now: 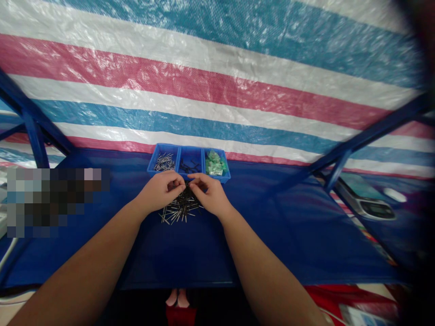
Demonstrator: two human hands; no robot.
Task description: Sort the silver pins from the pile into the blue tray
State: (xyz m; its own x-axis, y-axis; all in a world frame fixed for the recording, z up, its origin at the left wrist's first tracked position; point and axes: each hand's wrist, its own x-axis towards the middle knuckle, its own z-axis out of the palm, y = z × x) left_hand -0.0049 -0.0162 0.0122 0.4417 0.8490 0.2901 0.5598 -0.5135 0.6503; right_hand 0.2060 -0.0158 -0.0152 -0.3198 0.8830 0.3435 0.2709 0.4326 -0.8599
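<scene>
Tarp [210,81] in red, white and blue stripes backs the blue bench [278,235], with blue struts [34,140] at both sides and a scale [370,199] off to the right. Mid-bench lies a pile of pins [181,210], before a three-part tray [190,153]. Above it, left hand [165,189] and right hand [210,192] nearly meet, fingers curled toward thumbs; whether they pinch anything, I cannot tell.

Glare speckles the striped sheeting [217,79], while the right edge falls dark and blurred.
</scene>
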